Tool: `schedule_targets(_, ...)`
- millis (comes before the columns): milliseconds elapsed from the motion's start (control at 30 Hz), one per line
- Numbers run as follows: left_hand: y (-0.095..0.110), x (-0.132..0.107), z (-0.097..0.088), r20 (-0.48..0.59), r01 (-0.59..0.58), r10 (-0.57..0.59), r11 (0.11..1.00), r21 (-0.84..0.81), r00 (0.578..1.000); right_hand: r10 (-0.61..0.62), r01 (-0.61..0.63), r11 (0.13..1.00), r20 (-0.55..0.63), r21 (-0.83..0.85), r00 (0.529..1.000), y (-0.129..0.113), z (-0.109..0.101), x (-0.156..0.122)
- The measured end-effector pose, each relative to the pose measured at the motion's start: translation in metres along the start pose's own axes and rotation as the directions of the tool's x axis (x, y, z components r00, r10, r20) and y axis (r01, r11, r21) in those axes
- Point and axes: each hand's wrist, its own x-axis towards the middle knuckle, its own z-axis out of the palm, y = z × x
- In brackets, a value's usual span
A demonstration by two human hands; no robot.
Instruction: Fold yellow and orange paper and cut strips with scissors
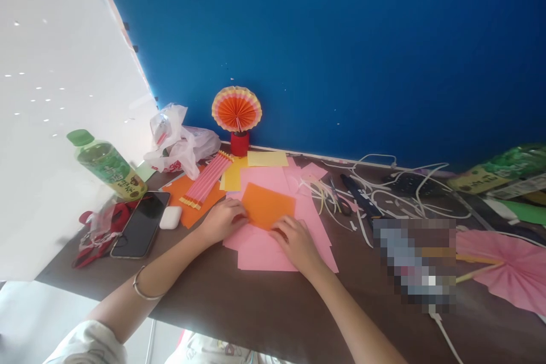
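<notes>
A small orange sheet of paper (270, 205) lies over a spread of pink paper sheets (267, 259) in the middle of the table. At its left edge is my left hand (224, 219), fingers curled together on the paper. My right hand (296, 240) grips the lower right edge between thumb and fingers. Just left of the sheets, a pleated pink strip with yellow ends (208, 181) rests on more orange paper (196, 216). Yellow paper (268, 158) pokes out behind the pink sheets. A round folded paper fan (236, 110) stands upright in a red holder (239, 144) against the wall.
To the left are a green-capped bottle (111, 165), a phone (141, 224), a white earbud case (170, 217) and a plastic bag (183, 145). Scissors (341, 202), paper offcuts (326, 196) and white cables (420, 187) lie to the right. A pink paper fan (512, 273) sits far right.
</notes>
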Motion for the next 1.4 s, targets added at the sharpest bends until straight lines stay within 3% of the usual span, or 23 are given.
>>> schedule_targets(167,-0.006,0.002,0.000,0.031,0.010,-0.007,0.996,-0.093,1.000,0.132,-0.136,0.981,0.038,0.140,0.990,0.003,0.002,0.000)
schedule_targets(367,-0.006,0.001,-0.003,0.059,-0.026,0.031,0.997,-0.079,0.998,0.152,-0.153,0.965,0.022,0.214,0.988,0.001,0.001,0.001)
schedule_targets(500,-0.002,0.001,-0.010,0.070,-0.147,0.145,0.989,0.024,0.987,-0.031,0.030,0.999,0.012,0.040,0.999,0.000,-0.005,0.000)
schedule_targets(600,0.004,-0.001,-0.015,0.128,-0.280,0.259,0.943,0.182,0.957,-0.193,0.195,0.980,0.060,-0.040,0.979,0.002,-0.011,-0.003)
schedule_targets(733,0.017,-0.005,-0.015,0.249,-0.391,0.318,0.851,0.350,0.915,-0.262,0.268,0.962,0.108,-0.043,0.959,0.006,-0.017,-0.007)
schedule_targets(967,0.027,-0.010,-0.008,0.305,-0.357,0.237,0.824,0.441,0.922,-0.296,0.305,0.939,0.077,-0.161,0.952,0.001,-0.018,-0.009)
schedule_targets(1133,0.028,-0.011,-0.002,0.247,-0.299,0.215,0.875,0.382,0.945,-0.264,0.255,0.935,-0.007,-0.246,0.964,-0.003,-0.010,-0.004)
schedule_targets(1400,0.044,-0.027,0.029,0.129,-0.246,0.214,0.910,0.335,0.968,-0.145,0.114,0.899,-0.042,-0.423,0.989,-0.012,0.017,-0.010)
